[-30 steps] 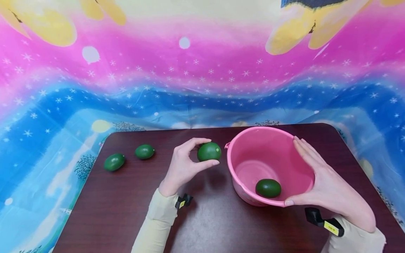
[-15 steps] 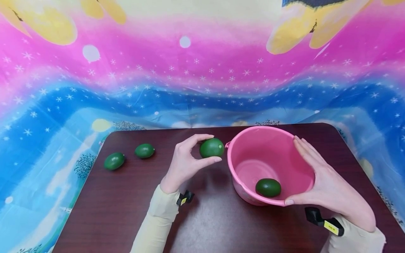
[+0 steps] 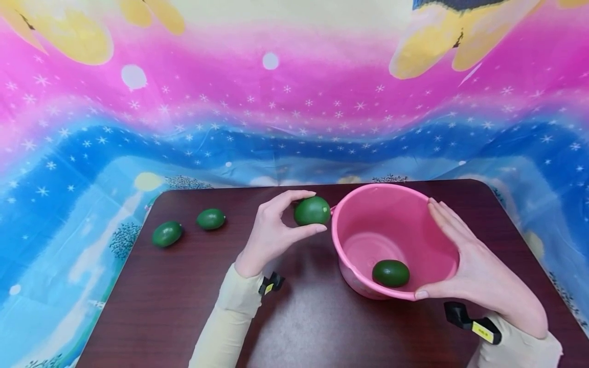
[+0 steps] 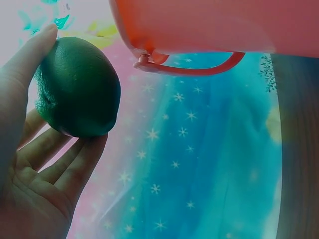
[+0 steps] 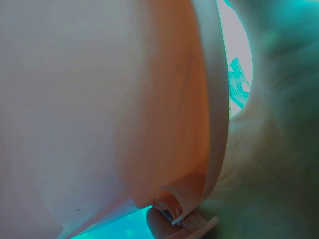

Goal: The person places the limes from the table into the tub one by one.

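Observation:
My left hand [image 3: 277,225] holds a green lime [image 3: 312,211] between thumb and fingertips, just left of the rim of a pink bucket [image 3: 342,255]. In the left wrist view the lime [image 4: 79,87] sits in the fingers, apart from the bucket's wall and its handle [image 4: 199,70]. My right hand [image 3: 478,266] grips the bucket's right rim, thumb at the front and fingers toward the back. The right wrist view shows the bucket's rim [image 5: 214,99] close up, with fingertips by the handle joint. Another lime [image 3: 390,273] lies inside the bucket, near its front wall.
Two more limes, a nearer one [image 3: 167,234] and a farther one [image 3: 211,219], lie at the left of the dark wooden table [image 3: 184,301]. A patterned pink and blue cloth [image 3: 276,112] hangs behind the table and along its sides.
My left hand has moved a little to the right and away from me with the lime, closer to the bucket's rim. The right hand and bucket have stayed in place.

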### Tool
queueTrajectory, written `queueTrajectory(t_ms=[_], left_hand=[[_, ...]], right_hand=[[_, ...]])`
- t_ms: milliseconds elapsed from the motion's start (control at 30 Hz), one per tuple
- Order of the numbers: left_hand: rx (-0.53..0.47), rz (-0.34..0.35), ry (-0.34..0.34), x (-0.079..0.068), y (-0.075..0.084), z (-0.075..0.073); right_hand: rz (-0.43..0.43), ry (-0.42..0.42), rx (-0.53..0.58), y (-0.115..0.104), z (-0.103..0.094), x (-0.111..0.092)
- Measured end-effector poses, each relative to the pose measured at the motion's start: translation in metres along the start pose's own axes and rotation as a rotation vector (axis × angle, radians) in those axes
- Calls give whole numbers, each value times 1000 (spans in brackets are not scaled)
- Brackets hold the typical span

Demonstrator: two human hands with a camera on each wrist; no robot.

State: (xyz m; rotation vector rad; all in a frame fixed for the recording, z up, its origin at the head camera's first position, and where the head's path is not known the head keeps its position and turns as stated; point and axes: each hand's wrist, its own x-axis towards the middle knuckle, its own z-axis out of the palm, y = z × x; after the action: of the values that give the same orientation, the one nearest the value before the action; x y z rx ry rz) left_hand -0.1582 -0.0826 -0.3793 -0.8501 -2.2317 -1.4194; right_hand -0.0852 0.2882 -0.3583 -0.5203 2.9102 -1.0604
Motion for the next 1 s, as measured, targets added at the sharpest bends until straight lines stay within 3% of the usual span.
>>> queueTrajectory(t_ms=[1000], left_hand=[[10, 111, -14, 21, 16, 0]], right_hand=[[4, 3, -31, 1, 1, 0]])
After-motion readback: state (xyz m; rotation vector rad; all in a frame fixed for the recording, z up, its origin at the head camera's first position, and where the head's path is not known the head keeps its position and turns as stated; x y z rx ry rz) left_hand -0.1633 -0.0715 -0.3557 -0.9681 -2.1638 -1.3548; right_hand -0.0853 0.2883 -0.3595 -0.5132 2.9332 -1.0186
